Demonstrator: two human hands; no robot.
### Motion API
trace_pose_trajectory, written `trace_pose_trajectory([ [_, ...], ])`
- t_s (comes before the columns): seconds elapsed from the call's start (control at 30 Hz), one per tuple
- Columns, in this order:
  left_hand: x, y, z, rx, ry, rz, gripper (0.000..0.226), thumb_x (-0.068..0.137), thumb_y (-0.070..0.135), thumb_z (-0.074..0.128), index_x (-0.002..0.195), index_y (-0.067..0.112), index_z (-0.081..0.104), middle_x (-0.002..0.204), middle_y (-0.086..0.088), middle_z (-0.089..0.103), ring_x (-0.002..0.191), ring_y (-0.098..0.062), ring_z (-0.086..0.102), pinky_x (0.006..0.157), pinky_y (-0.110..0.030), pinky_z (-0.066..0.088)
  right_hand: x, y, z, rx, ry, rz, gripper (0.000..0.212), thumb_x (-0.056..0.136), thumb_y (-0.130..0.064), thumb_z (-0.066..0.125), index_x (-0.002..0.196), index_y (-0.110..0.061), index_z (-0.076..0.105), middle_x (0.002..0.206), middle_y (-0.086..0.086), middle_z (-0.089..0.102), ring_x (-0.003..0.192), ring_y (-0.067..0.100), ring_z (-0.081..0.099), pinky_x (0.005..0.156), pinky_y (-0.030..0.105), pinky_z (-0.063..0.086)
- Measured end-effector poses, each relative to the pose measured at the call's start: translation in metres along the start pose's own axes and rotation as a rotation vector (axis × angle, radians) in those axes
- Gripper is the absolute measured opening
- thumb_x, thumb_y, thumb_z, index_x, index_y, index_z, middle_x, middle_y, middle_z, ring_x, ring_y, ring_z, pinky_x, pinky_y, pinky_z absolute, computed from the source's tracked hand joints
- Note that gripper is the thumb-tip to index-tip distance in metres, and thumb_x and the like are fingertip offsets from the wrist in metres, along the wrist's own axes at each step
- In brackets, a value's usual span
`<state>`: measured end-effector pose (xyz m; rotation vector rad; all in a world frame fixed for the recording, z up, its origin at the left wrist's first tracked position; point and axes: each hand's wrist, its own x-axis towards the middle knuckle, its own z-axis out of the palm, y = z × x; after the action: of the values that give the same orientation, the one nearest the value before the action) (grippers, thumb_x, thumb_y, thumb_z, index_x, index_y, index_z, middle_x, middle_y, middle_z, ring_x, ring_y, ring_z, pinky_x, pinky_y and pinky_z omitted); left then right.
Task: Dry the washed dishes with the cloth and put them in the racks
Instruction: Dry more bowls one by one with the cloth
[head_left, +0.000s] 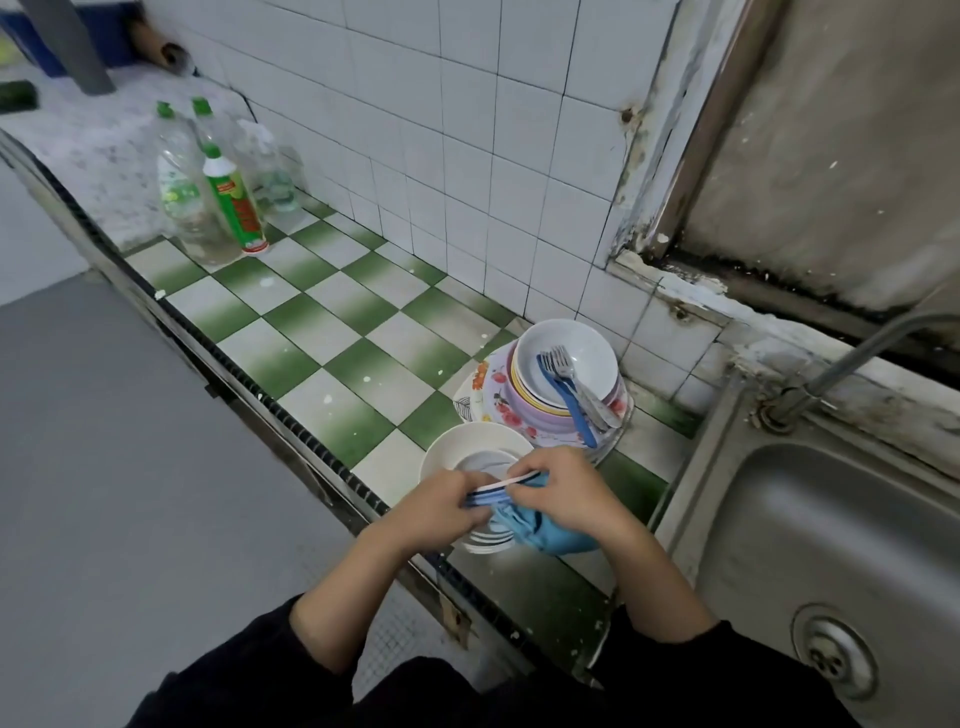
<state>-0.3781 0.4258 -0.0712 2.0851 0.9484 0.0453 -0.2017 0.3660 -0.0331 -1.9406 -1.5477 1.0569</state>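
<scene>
Green-and-white chequered worktop under a white tiled wall, steel sink to the right.

Near the worktop's front edge, both hands are closed on a blue-striped dish held on its edge; the left hand grips its rim; the right hand grips it through a blue cloth that bunches beneath; just behind the hands a white dish sits on the worktop; further back, beside the sink, stands a stack of plates and bowls, some flowered; the top white bowl holds a blue fork and metal forks, handles leaning over the rim; at the far left stand clear green-capped bottles and a green-and-white bottle; a tap reaches over the sink.
</scene>
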Motion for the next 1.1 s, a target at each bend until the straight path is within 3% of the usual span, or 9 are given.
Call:
trace_pose_trajectory([
  [0.17, 0.002, 0.01, -0.005, -0.269, 0.115, 0.102, 0.014, 0.09, 0.022, 0.064, 0.101, 0.018, 0.071, 0.073, -0.011, 0.065, 0.059, -0.013, 0.051, 0.057, -0.03, 0.044, -0.003, -0.006, -0.011, 0.312, 0.1, -0.036, 0.026, 0.085, -0.007, 0.072, 0.094, -0.031, 0.071, 0.097, -0.015, 0.07, 0.097, 0.002, 0.065, 0.088, 0.023, 0.054],
  [0.27, 0.002, 0.013, -0.006, -0.366, 0.11, 0.093, 0.01, 0.093, 0.019, 0.065, 0.101, 0.021, 0.071, 0.064, -0.003, 0.052, 0.052, -0.008, 0.036, 0.05, -0.023, 0.031, -0.005, -0.012, -0.022, 0.446, 0.241, -0.05, 0.027, 0.086, -0.009, 0.072, 0.094, -0.034, 0.071, 0.097, -0.013, 0.072, 0.095, 0.0, 0.066, 0.086, 0.023, 0.054],
  [0.43, -0.001, 0.019, -0.011, -0.615, 0.166, 0.006, 0.014, 0.093, 0.013, 0.063, 0.103, 0.009, 0.072, 0.088, -0.011, 0.073, 0.076, -0.017, 0.063, 0.069, -0.03, 0.05, -0.012, -0.019, -0.034, 1.046, 0.439, 0.168, 0.007, 0.088, -0.018, 0.07, 0.091, -0.019, 0.076, 0.097, 0.005, 0.074, 0.088, 0.021, 0.07, 0.072, 0.034, 0.058],
  [0.57, 0.002, 0.036, -0.019, -0.864, 0.397, -0.183, 0.031, 0.092, 0.016, 0.064, 0.121, 0.026, 0.063, 0.119, -0.008, 0.067, 0.107, -0.026, 0.063, 0.093, -0.04, 0.053, -0.02, -0.026, -0.038, 1.264, 0.437, 0.174, 0.031, 0.082, -0.029, 0.07, 0.105, -0.008, 0.07, 0.101, 0.011, 0.072, 0.08, 0.019, 0.071, 0.062, 0.03, 0.058],
  [0.7, 0.0, 0.061, -0.028, -0.96, 0.499, -0.176, 0.023, 0.093, 0.012, 0.062, 0.113, 0.022, 0.068, 0.117, -0.011, 0.069, 0.099, -0.025, 0.065, 0.082, -0.032, 0.056, -0.027, -0.045, -0.03, 1.006, 0.433, 0.024, 0.049, 0.057, -0.04, 0.082, 0.103, -0.029, 0.07, 0.116, 0.003, 0.068, 0.101, 0.018, 0.067, 0.078, 0.031, 0.058],
  [0.83, -0.009, 0.091, -0.032, -1.024, 0.523, -0.056, 0.028, 0.097, -0.003, 0.051, 0.12, 0.005, 0.065, 0.109, -0.014, 0.071, 0.084, -0.015, 0.068, 0.07, -0.02, 0.056, -0.018, -0.058, -0.001, 0.091, 0.704, -0.228, 0.032, 0.078, -0.035, 0.079, 0.108, -0.036, 0.068, 0.116, -0.006, 0.046, 0.101, 0.001, 0.042, 0.084, 0.009, 0.035],
  [0.9, -0.014, 0.1, -0.035, -1.063, 0.564, -0.023, 0.027, 0.096, 0.0, 0.054, 0.118, 0.008, 0.065, 0.114, -0.012, 0.07, 0.092, -0.017, 0.067, 0.075, -0.019, 0.056, -0.009, -0.062, -0.007, 0.112, 0.836, -0.17, 0.025, 0.086, -0.037, 0.071, 0.105, -0.02, 0.069, 0.111, -0.001, 0.05, 0.095, 0.006, 0.045, 0.074, 0.01, 0.036],
  [1.03, -0.022, 0.109, -0.039, -1.053, 0.652, -0.002, 0.026, 0.095, 0.0, 0.056, 0.106, 0.021, 0.067, 0.115, -0.006, 0.07, 0.101, -0.019, 0.065, 0.091, -0.03, 0.054, 0.005, -0.065, -0.035, 0.361, 0.671, 0.116, 0.037, 0.094, -0.043, 0.057, 0.079, -0.01, 0.064, 0.071, 0.0, 0.058, 0.068, 0.017, 0.053, 0.053, 0.018, 0.035],
  [1.1, -0.022, 0.111, -0.041, -1.069, 0.689, -0.024, 0.026, 0.095, -0.002, 0.054, 0.106, 0.017, 0.068, 0.102, -0.003, 0.073, 0.088, -0.013, 0.068, 0.081, -0.025, 0.057, 0.002, -0.074, -0.025, 0.292, 0.734, -0.093, 0.041, 0.093, -0.048, 0.053, 0.085, -0.01, 0.069, 0.078, 0.001, 0.064, 0.072, 0.013, 0.055, 0.064, 0.021, 0.041],
])
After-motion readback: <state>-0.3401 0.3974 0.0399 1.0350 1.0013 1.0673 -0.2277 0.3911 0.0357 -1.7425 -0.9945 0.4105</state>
